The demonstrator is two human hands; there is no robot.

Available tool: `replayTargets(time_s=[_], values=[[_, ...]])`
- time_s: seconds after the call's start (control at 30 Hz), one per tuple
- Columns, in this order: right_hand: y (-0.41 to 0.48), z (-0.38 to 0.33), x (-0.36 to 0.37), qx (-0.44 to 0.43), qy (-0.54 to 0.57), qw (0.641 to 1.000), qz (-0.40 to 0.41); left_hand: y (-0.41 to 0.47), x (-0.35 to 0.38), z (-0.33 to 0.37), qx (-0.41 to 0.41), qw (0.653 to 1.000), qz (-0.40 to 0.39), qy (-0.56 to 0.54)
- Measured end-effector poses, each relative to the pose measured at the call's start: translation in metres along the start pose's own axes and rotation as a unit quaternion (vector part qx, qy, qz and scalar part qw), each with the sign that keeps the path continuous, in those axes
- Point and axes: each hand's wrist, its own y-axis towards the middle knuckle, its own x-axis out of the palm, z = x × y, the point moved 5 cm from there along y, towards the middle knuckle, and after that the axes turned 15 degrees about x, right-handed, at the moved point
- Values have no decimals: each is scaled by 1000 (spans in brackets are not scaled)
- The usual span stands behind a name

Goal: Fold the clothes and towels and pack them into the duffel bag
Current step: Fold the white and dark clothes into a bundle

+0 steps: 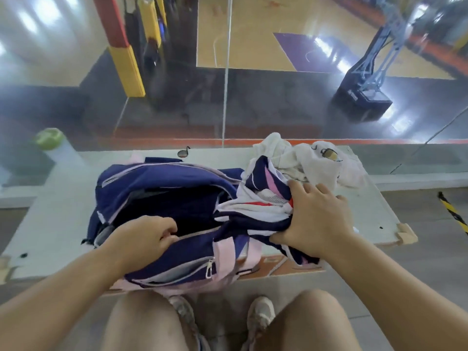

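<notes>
A navy and pink duffel bag (162, 188) lies unzipped on a pale table (58, 211), its dark inside showing. My left hand (144, 236) grips the near edge of the bag's opening. My right hand (314, 221) grips a bunched navy, white and pink striped garment (260, 198) at the bag's right end, partly over the opening. Behind it, a crumpled white towel (304, 160) with a small printed figure lies at the table's far right.
A green-lidded container (48, 138) stands at the far left. A small dark object (183, 152) lies behind the bag. A glass wall (225, 97) runs along the table's far edge. My knees and shoes (260, 315) are below the near edge.
</notes>
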Motion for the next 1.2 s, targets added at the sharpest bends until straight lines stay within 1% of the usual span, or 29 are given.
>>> replayTargets(time_s=[0.1,0.2,0.27,0.33,0.37,0.43,0.53,0.6,0.73,0.83,1.0,1.13,1.2], values=[[-8,-40,-2,-19,24,1000,9,-19,8,-39,-60,997,-6,56],[-9,-80,3,-41,41,998,19,-28,10,-70,-130,984,-17,121],[-7,-104,8,-51,54,997,22,-33,11,-87,-187,973,-42,126],[-3,-125,12,-63,59,996,32,-37,10,-100,-223,969,-49,98],[-1,-136,14,-73,61,995,39,-38,11,-108,-223,971,-43,77],[3,-155,20,-100,46,993,43,-37,12,-121,-194,980,-36,28],[8,-182,31,-159,-19,986,53,-34,10,-132,-146,988,-14,-44],[8,-198,37,-198,-62,977,56,-32,4,-136,-132,989,17,-63],[-2,-227,41,-276,-130,950,66,-27,-16,-134,-92,988,82,-88],[-13,-245,46,-336,-184,920,82,-25,-29,-133,-72,987,100,-108],[-6,-244,54,-327,-252,909,50,-40,-47,-130,-89,987,89,-103],[2,-230,62,-319,-340,884,36,-42,-47,-120,-87,982,91,-143],[5,-225,63,-314,-359,878,29,-38,-40,-112,-76,979,90,-165]])
